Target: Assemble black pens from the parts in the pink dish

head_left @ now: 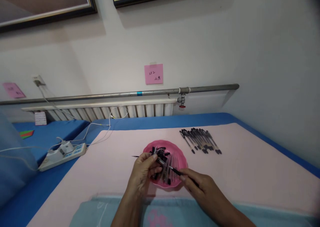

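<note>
My left hand (144,172) is closed, thumb against fingers, over the left side of a pink scalloped plate (183,160). A clear, dark-tipped pen barrel (161,161) is pinched in it; a thin dark point (135,156) sticks out on its far left side. At the plate's right rim, my right hand (200,184) grips a slim black pen part (177,171) with a silvery tip, which points at the barrel. On the plate lie several clear pen tubes (172,165) and small black pen pieces (162,150), partly hidden by my left hand.
Several capped pens (200,140) lie in a row on the pink tabletop sheet (237,167), right of the plate. A power strip (63,156) with plugs and white cables sits at the left. Behind the blue table edge (160,121) are a radiator (140,109) and a pipe (110,95).
</note>
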Demonstrator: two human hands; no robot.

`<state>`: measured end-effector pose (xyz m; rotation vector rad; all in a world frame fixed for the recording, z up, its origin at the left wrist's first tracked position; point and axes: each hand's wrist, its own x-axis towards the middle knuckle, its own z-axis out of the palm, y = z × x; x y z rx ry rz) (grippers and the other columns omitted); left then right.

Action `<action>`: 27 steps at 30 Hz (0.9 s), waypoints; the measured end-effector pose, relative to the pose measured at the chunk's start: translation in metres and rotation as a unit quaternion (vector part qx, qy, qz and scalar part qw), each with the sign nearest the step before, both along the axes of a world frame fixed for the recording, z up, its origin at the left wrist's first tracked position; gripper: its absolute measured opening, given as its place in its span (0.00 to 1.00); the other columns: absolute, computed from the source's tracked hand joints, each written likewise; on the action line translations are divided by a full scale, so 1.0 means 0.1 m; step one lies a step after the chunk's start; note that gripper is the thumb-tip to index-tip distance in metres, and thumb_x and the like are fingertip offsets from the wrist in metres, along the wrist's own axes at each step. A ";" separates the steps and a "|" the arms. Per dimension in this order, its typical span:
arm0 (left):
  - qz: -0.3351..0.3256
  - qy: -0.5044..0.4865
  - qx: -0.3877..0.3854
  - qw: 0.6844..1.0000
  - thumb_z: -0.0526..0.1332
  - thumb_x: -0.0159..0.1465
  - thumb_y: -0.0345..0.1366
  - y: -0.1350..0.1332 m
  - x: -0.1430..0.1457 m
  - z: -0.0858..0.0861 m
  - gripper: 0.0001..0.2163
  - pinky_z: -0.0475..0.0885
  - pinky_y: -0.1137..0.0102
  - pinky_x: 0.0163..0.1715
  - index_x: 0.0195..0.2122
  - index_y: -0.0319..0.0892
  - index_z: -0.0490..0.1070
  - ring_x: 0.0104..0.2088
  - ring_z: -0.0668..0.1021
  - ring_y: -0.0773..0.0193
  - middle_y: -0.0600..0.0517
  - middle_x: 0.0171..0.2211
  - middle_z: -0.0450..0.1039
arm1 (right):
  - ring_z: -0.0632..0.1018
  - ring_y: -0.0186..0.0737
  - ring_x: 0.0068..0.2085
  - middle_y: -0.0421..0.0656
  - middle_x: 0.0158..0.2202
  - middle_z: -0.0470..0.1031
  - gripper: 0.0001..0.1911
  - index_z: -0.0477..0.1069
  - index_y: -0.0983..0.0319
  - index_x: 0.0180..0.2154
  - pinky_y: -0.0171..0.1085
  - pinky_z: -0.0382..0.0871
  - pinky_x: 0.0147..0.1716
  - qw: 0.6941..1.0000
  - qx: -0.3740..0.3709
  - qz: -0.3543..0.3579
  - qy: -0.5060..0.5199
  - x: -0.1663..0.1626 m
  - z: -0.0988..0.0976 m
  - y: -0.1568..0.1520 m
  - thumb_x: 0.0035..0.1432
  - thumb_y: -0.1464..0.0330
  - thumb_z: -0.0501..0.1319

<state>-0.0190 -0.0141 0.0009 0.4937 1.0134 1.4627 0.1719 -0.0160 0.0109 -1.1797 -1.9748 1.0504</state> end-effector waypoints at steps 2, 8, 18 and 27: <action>-0.013 -0.002 0.002 1.000 0.70 0.47 0.34 0.00 0.01 -0.02 0.12 0.74 0.75 0.22 0.27 0.37 0.68 0.22 0.76 0.69 0.51 0.23 0.74 | 0.77 0.41 0.32 0.41 0.32 0.79 0.17 0.76 0.60 0.40 0.33 0.68 0.32 1.000 -0.005 -0.002 0.001 -0.01 -0.01 0.00 0.59 0.61 0.52; -0.025 -0.019 -0.002 1.000 0.70 0.48 0.33 0.00 0.06 -0.04 0.12 0.74 0.76 0.21 0.30 0.37 0.70 0.21 0.75 0.71 0.53 0.24 0.74 | 0.76 0.41 0.32 0.41 0.32 0.79 0.15 0.75 0.59 0.39 0.33 0.68 0.32 1.000 -0.009 0.006 0.001 -0.01 -0.02 -0.01 0.58 0.63 0.52; -0.067 -0.022 -0.001 0.998 0.69 0.49 0.36 -0.01 0.05 -0.03 0.12 0.75 0.73 0.23 0.32 0.35 0.73 0.25 0.78 0.66 0.48 0.29 0.76 | 0.73 0.37 0.26 0.39 0.24 0.74 0.15 0.74 0.59 0.34 0.32 0.65 0.25 0.999 -0.012 -0.018 -0.025 -0.02 0.03 -0.03 0.58 0.62 0.50; -0.067 -0.008 -0.014 0.998 0.70 0.46 0.35 -0.03 0.10 -0.04 0.12 0.74 0.75 0.21 0.29 0.36 0.71 0.23 0.78 0.66 0.51 0.25 0.75 | 0.74 0.38 0.29 0.40 0.28 0.76 0.14 0.74 0.59 0.35 0.33 0.66 0.29 0.999 -0.005 -0.003 -0.033 0.00 -0.01 0.01 0.58 0.63 0.51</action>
